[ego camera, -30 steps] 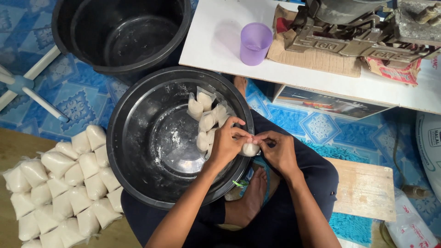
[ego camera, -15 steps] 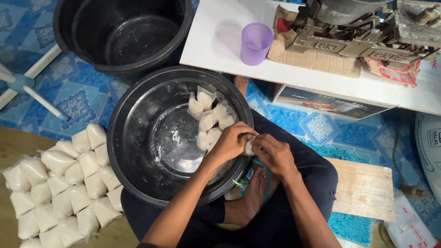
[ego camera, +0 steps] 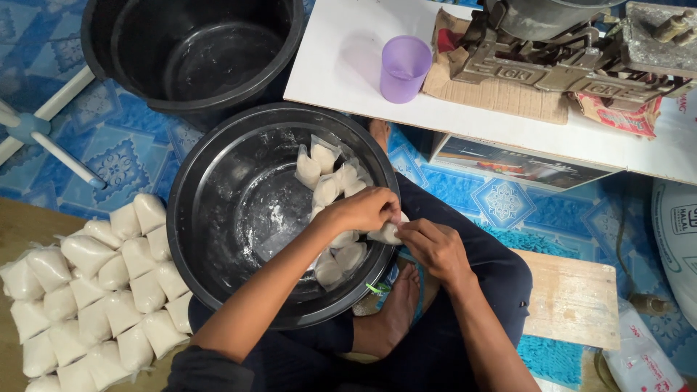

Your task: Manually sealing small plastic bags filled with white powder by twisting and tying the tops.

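Both my hands meet over the near right rim of a wide black basin [ego camera: 196, 218]. My left hand [ego camera: 361, 210] and my right hand [ego camera: 433, 247] together pinch a small clear plastic bag of white powder [ego camera: 386, 232]. Several more such bags [ego camera: 328, 178] lie loose inside the basin, some at its far side and some just under my left wrist. The neck of the held bag is hidden by my fingers.
A pile of filled white bags [ego camera: 94, 287] lies on the floor at the left. A deep black bucket [ego camera: 192, 51] stands behind the basin. A low white table [ego camera: 348, 65] carries a purple cup [ego camera: 404, 67] and a metal machine [ego camera: 566, 51]. A wooden board [ego camera: 573, 297] lies at my right.
My hands have stayed at the basin's rim, working the same bag; the fingers have shifted slightly around it.
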